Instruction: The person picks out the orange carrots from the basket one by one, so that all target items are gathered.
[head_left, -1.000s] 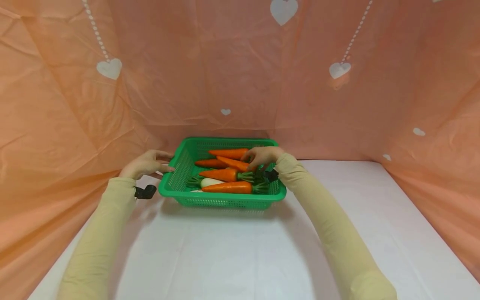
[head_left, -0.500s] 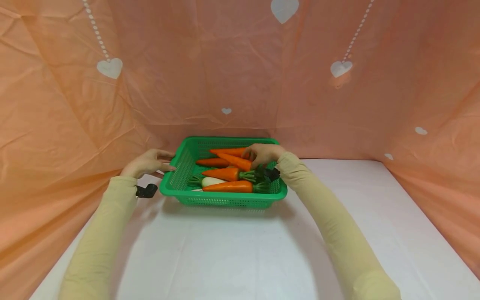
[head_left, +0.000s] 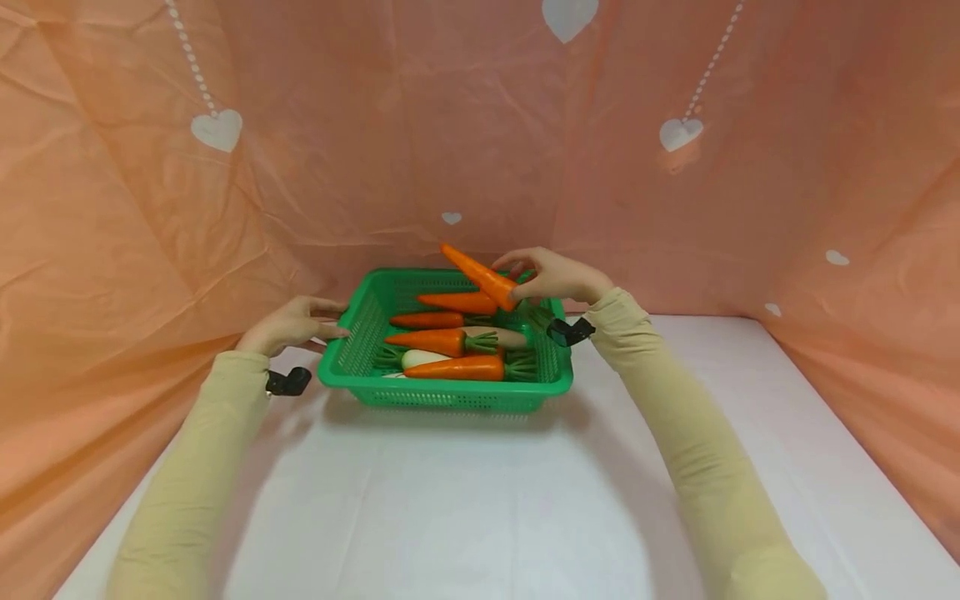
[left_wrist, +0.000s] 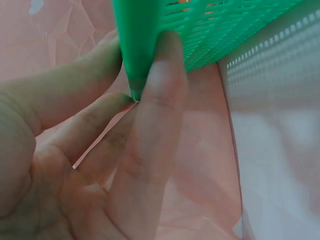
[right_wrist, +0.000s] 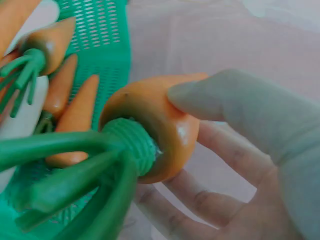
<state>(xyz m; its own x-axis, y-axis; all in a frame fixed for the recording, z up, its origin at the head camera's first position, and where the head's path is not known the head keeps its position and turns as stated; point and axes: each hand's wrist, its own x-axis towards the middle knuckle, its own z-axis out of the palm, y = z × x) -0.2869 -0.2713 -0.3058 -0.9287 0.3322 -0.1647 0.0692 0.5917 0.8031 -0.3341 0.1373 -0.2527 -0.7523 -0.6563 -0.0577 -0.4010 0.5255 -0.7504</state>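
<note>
Carrot (head_left: 478,275) hangs tilted over the basket (head_left: 450,389), pinched near its green top (right_wrist: 129,145) by thumb and fingers of the right hand (head_left: 557,275), apparently for clearance; the left hand (head_left: 288,325) pinches the rim (left_wrist: 136,45), presumably steadying it.

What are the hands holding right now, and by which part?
Right hand: a carrot, by its thick end. Left hand: the basket, by its rim.

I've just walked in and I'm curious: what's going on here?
A person's right hand holds a carrot, tilted with its tip up, above a green basket. The left hand grips the basket's edge. Inside lie other carrots and a white vegetable. The basket stands on a white table.
</note>
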